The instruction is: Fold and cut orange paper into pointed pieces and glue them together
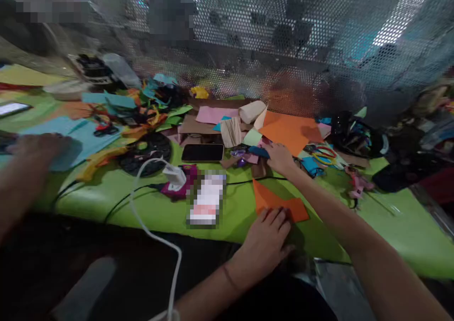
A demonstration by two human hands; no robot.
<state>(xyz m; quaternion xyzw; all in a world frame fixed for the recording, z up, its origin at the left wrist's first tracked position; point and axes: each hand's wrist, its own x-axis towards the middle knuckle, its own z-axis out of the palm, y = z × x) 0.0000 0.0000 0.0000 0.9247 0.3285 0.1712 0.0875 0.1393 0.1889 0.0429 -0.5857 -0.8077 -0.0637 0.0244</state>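
Observation:
My left hand (267, 238) lies with its fingers spread on the lower edge of a cut piece of orange paper (296, 209) near the table's front edge. Farther back, my right hand (281, 159) stretches into the clutter. Its fingers are closed at the end of a small dark blue object (258, 151), whose kind I cannot make out. Around that hand are purple and pink scraps (240, 157), a rolled tan paper piece (232, 132) and a large orange sheet (289, 131).
A black phone (202, 152), a lit phone (207, 200) and a white charger (174, 177) with its cable lie left of my hands. A yellow-handled glue gun (101, 162) rests by a black round tray (145, 153). Another person's hand (37, 153) is at far left. A perforated metal screen (227, 51) stands behind.

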